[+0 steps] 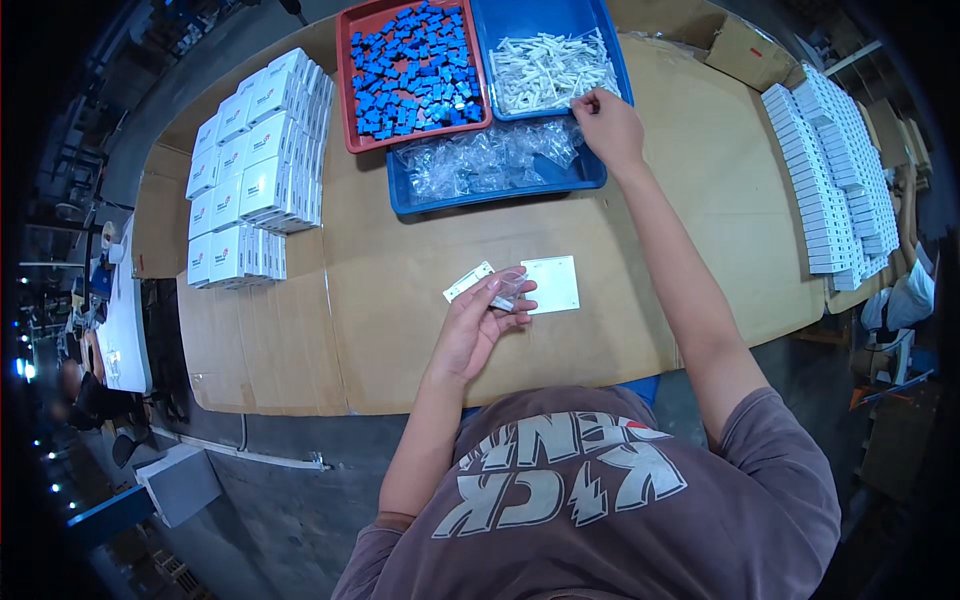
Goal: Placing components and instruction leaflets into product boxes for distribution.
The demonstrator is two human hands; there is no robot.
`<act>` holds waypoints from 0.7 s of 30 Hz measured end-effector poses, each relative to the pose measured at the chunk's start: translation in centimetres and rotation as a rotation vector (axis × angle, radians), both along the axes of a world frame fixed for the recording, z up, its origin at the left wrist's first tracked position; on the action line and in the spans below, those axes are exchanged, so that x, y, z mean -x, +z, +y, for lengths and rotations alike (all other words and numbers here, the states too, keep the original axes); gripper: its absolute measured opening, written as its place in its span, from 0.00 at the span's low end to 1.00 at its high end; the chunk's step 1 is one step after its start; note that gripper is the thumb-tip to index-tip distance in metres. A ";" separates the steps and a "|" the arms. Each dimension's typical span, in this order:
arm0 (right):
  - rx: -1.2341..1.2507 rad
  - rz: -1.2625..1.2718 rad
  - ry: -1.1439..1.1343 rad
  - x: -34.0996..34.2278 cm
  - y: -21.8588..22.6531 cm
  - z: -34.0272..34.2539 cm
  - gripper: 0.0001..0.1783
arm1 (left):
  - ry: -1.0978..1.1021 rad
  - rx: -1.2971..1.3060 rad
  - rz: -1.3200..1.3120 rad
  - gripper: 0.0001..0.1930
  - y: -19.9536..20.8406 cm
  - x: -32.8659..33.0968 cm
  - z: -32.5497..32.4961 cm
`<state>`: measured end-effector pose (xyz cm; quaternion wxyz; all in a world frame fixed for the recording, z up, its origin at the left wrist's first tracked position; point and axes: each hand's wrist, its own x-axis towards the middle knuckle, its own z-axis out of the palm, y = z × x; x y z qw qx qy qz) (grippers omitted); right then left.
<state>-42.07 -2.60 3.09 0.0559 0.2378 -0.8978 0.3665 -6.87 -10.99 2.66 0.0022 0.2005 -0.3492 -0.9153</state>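
Observation:
My left hand (468, 332) is closed over the middle of the table, pinching a small clear plastic bag (511, 287) with a white piece partly visible in or behind it. A flat white square (556, 284) lies just right of those fingers, and another white flat piece (466, 281) shows behind them. Farther off, my right hand (612, 130) is at the near right corner of a blue tray (622, 62) of slim white plastic pieces (550, 72). Its thumb and fingertips are pressed together; anything between them is too small to make out.
A red tray (347, 90) of small blue parts (415, 75) stands beside the white pieces. Nearer me, another blue tray (500, 200) holds clear plastic bags (480, 160). White boxes (265, 150) are stacked at left, more stacks (835, 180) at right. Cardboard (400, 360) covers the table.

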 end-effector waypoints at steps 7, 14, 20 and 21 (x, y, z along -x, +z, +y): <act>-0.202 0.143 -0.230 2.0 -2.0 -2.8 0.11 | 0.027 -0.083 -0.002 0.24 0.1 -0.5 0.6; -0.109 0.020 -0.220 4.8 -2.5 -1.8 0.12 | 0.047 -0.212 -0.005 0.28 -0.1 0.1 0.9; 0.356 -0.061 -0.072 3.9 -0.9 0.3 0.12 | 0.068 -0.270 -0.020 0.28 0.1 -0.1 0.9; 0.451 -0.101 -0.049 3.1 0.0 1.1 0.10 | 0.067 -0.274 -0.021 0.28 0.0 -0.1 0.8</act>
